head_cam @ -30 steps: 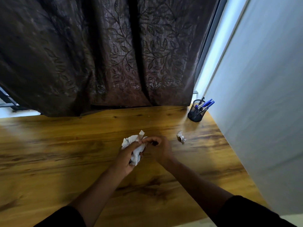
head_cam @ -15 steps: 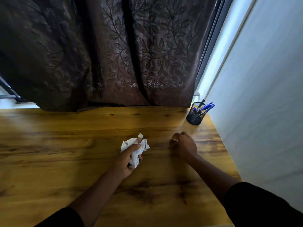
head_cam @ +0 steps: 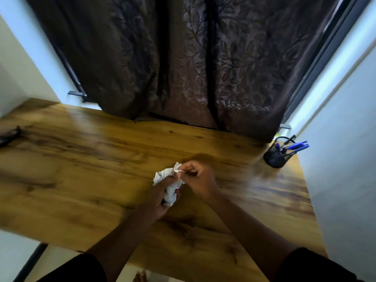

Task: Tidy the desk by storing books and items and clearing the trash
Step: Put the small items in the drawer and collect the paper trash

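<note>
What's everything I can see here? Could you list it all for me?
desk: one, glossy brown wood, fills the middle of the view
crumpled paper: one main wad, white, above the desk centre, held in the hands
pen holder: one, black mesh, far right corner of the desk
pens: several, blue, standing in the pen holder
dark object: one, blackish, at the desk's left edge, too blurred to identify
curtain: one, dark brown with leaf pattern, hanging behind the desk
wall: pale, right of the desk
left hand: one, grips the wad
right hand: one, fingers pinch a small scrap against the wad
</note>
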`<state>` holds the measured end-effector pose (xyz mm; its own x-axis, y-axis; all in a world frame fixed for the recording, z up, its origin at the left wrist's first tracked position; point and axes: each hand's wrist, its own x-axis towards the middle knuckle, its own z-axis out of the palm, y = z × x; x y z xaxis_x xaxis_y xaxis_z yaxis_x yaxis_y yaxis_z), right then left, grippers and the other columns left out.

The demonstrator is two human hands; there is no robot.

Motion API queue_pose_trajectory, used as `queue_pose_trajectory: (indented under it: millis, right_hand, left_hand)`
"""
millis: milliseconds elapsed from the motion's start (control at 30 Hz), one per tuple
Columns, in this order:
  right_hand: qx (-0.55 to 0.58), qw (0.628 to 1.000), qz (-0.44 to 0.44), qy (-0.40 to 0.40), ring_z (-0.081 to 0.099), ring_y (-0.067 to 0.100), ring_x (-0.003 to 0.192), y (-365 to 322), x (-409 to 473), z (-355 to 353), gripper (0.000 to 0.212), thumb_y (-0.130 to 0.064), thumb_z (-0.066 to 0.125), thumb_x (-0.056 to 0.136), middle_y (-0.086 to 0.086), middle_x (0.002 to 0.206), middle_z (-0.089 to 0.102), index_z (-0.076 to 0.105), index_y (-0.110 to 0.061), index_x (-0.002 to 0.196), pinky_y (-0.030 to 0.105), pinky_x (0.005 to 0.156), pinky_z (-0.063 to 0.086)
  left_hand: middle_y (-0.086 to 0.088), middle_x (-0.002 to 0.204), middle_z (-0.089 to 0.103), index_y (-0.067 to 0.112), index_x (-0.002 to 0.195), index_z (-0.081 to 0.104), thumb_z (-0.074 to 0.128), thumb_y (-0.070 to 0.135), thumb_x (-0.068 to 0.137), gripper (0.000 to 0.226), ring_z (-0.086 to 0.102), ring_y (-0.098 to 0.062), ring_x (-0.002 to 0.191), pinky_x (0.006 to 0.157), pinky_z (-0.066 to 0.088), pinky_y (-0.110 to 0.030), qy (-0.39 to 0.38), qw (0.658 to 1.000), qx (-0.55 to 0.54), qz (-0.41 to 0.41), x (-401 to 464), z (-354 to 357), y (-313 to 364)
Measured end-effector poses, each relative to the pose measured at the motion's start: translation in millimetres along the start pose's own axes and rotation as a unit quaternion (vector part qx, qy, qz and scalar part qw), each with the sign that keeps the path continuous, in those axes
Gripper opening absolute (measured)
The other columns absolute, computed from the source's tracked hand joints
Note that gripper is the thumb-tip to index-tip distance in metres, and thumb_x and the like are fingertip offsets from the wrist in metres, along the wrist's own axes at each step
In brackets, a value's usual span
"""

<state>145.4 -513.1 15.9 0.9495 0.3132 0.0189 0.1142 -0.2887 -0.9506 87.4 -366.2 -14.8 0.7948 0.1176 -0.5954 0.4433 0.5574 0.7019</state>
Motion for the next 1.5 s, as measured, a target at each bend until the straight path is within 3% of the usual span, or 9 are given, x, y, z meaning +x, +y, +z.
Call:
queue_pose_trajectory:
  millis: [100, 267, 400, 500, 700, 833, 1000, 1233, 1500]
  right_hand:
    - [-0.011, 1.000, -0.018, -0.009, 0.069, 0.000, 0.084, -7, -2, 26, 0.008, -0.024, 0.081, 0.086, -0.013, 0.090, 0.077, 0.079, -0.023, 0.094, 0.019, 0.073, 0.054]
    - [-0.018, 0.998, -0.047, -0.028, 0.069, -0.004, 0.085, -25, -1, 64, 0.008, -0.024, 0.079, 0.089, -0.016, 0.091, 0.076, 0.081, -0.022, 0.097, 0.009, 0.072, 0.049]
    - [-0.079, 0.991, -0.100, -0.041, 0.067, 0.004, 0.087, -35, 5, 107, 0.008, -0.027, 0.075, 0.090, -0.011, 0.097, 0.068, 0.080, -0.025, 0.097, 0.023, 0.076, 0.055]
    - [-0.122, 0.982, -0.136, -0.039, 0.063, 0.006, 0.088, -43, 6, 143, 0.009, -0.025, 0.072, 0.092, -0.009, 0.099, 0.060, 0.080, -0.021, 0.097, 0.023, 0.075, 0.054]
    - [-0.160, 0.969, -0.175, -0.072, 0.065, 0.009, 0.091, -77, -7, 226, 0.020, -0.018, 0.065, 0.095, -0.004, 0.103, 0.071, 0.079, -0.018, 0.109, 0.025, 0.081, 0.054]
    - [-0.137, 0.976, -0.147, -0.080, 0.068, 0.000, 0.094, -99, -16, 278, 0.023, -0.012, 0.066, 0.093, -0.015, 0.105, 0.075, 0.078, -0.025, 0.109, 0.022, 0.084, 0.057]
    - [-0.104, 0.983, -0.108, -0.110, 0.068, -0.003, 0.092, -122, -19, 340, 0.020, -0.015, 0.065, 0.094, -0.020, 0.098, 0.074, 0.075, -0.029, 0.105, 0.024, 0.082, 0.059]
    - [-0.080, 0.986, -0.118, -0.091, 0.069, 0.000, 0.084, -148, -3, 406, 0.021, -0.012, 0.063, 0.093, -0.015, 0.093, 0.076, 0.076, -0.025, 0.103, 0.025, 0.072, 0.059]
    - [-0.163, 0.969, -0.118, -0.142, 0.066, 0.005, 0.093, -163, 49, 458, 0.024, -0.025, 0.064, 0.093, -0.015, 0.106, 0.072, 0.069, -0.032, 0.114, 0.036, 0.081, 0.059]
  left_hand:
    - [-0.007, 0.101, 0.072, 0.010, 0.115, 0.066, 0.066, 0.022, 0.094, 0.025, 0.071, -0.020, 0.087, 0.070, 0.062, -0.032, 0.009, 0.999, -0.023, 0.026, -8, -18, 9]
    - [-0.013, 0.089, 0.061, 0.003, 0.119, 0.058, 0.063, 0.018, 0.095, 0.029, 0.057, -0.013, 0.039, 0.035, 0.044, -0.021, -0.044, 0.988, -0.139, 0.049, -32, -44, 22]
    - [-0.013, 0.108, 0.067, 0.008, 0.125, 0.065, 0.060, 0.026, 0.101, 0.030, 0.068, -0.018, 0.080, 0.060, 0.056, -0.025, -0.094, 0.968, -0.217, 0.088, -38, -82, 33]
    - [-0.011, 0.107, 0.067, 0.009, 0.117, 0.068, 0.061, 0.033, 0.101, 0.029, 0.066, -0.018, 0.089, 0.068, 0.057, -0.025, -0.095, 0.962, -0.238, 0.098, -45, -110, 44]
    - [-0.016, 0.128, 0.053, 0.008, 0.134, 0.058, 0.081, 0.025, 0.088, 0.055, 0.057, -0.024, 0.109, 0.107, 0.036, -0.033, -0.088, 0.954, -0.269, 0.098, -57, -195, 74]
    - [-0.017, 0.140, 0.046, 0.002, 0.148, 0.046, 0.085, 0.026, 0.085, 0.078, 0.056, -0.025, 0.108, 0.092, 0.040, -0.034, -0.055, 0.958, -0.260, 0.113, -65, -252, 97]
    - [-0.014, 0.114, 0.067, 0.005, 0.134, 0.062, 0.079, 0.016, 0.085, 0.054, 0.067, -0.019, 0.080, 0.056, 0.051, -0.026, 0.007, 0.964, -0.233, 0.128, -81, -311, 122]
    - [-0.012, 0.114, 0.072, 0.008, 0.128, 0.064, 0.070, 0.012, 0.092, 0.036, 0.073, -0.017, 0.079, 0.048, 0.050, -0.023, 0.020, 0.966, -0.214, 0.141, -100, -375, 154]
    - [-0.010, 0.103, 0.069, 0.011, 0.119, 0.067, 0.074, 0.014, 0.090, 0.030, 0.068, -0.015, 0.074, 0.049, 0.051, -0.023, 0.107, 0.958, -0.205, 0.172, -89, -427, 186]
